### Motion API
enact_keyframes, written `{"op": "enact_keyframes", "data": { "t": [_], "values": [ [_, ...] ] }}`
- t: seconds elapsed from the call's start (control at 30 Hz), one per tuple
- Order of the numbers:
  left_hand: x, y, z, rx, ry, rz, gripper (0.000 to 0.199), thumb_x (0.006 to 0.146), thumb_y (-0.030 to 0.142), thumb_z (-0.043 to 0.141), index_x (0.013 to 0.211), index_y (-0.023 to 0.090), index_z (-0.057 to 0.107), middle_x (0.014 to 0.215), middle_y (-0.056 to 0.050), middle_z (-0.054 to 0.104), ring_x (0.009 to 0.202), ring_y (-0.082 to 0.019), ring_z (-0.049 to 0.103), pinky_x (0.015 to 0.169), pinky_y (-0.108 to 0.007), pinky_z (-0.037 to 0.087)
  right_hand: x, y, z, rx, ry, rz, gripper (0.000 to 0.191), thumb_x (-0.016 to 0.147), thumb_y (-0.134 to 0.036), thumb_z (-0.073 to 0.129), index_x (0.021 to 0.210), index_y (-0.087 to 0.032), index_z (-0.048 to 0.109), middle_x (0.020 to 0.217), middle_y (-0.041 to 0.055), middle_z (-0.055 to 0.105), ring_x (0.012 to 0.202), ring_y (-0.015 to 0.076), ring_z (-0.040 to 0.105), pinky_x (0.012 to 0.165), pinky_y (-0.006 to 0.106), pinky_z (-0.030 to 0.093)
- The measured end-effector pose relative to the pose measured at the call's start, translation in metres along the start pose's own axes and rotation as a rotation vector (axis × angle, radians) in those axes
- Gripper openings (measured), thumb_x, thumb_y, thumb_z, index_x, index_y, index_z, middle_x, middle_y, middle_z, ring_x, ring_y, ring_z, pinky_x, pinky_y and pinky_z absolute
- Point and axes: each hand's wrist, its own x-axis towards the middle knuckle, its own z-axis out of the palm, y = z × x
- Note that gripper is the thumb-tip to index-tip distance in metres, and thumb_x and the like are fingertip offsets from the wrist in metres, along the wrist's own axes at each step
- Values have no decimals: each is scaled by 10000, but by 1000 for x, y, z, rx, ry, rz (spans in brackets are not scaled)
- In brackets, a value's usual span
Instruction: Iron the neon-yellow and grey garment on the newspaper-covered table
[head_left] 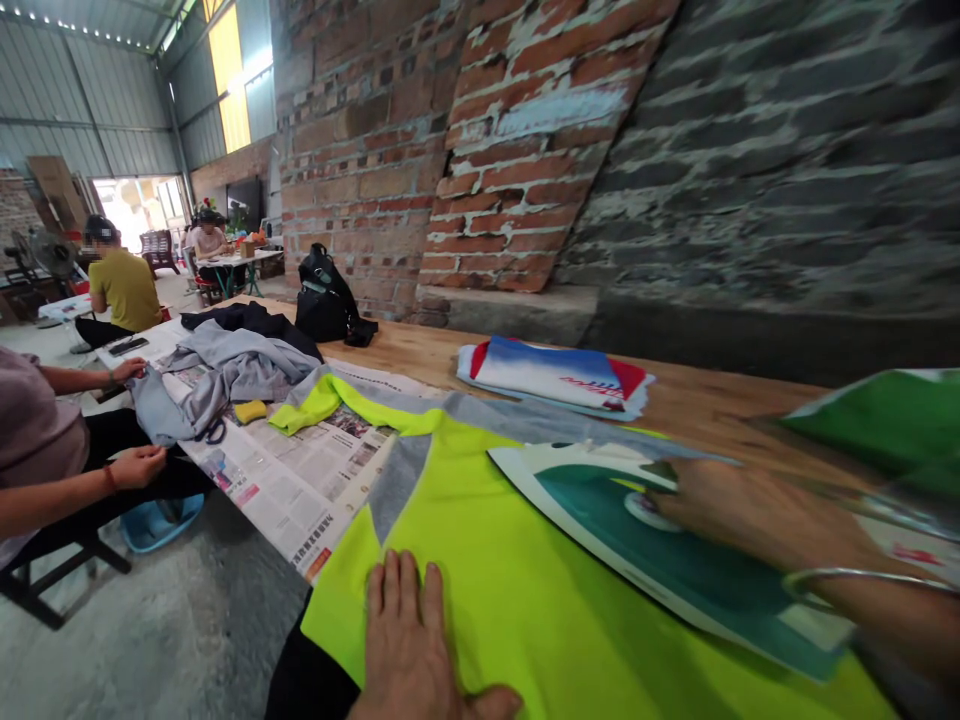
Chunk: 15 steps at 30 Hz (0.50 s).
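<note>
Counting clock hours out from your left hand, that hand lies open and flat, fingers spread, pressing on a neon yellow garment and gripping nothing. The garment spreads out around it over a wooden workbench, with a grey panel at 11 o'clock.

Your right hand sits at 3 o'clock, fingers bent over the top of what looks like a teal-and-white clothes iron. The iron lies on the yellow fabric, though the lens distorts it. You cannot tell from this view how tightly that hand is closed, and a metal bangle circles its wrist.

The yellow knit looks light, soft and prone to creeping, so flatten it with an open palm rather than pinching it. The iron should feel far heavier and stiffer; take it by its top, away from the soleplate.

A green cloth lies at 2 o'clock, a folded blue, white and red garment at 1 o'clock and a black backpack at 11 o'clock. Newspaper covers the bench at 10 o'clock, beneath a crumpled grey garment. A seated co-worker's hands rest at 9 o'clock, well apart from yours.
</note>
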Motion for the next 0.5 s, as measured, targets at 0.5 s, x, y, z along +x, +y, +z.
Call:
{"op": "enact_keyframes", "data": {
  "t": [0.5],
  "values": [
    [-23, 22, -74, -673, 161, 84, 453, 1031, 510, 379, 1344, 269, 600, 1371, -66, 644, 1304, -269, 587, 1093, -506, 517, -57, -24, -11, 9, -112, -138, 172, 923, -259, 544, 983, -227, 702, 1019, 132, 755, 952, 294, 709, 711, 313, 431]
  ]
}}
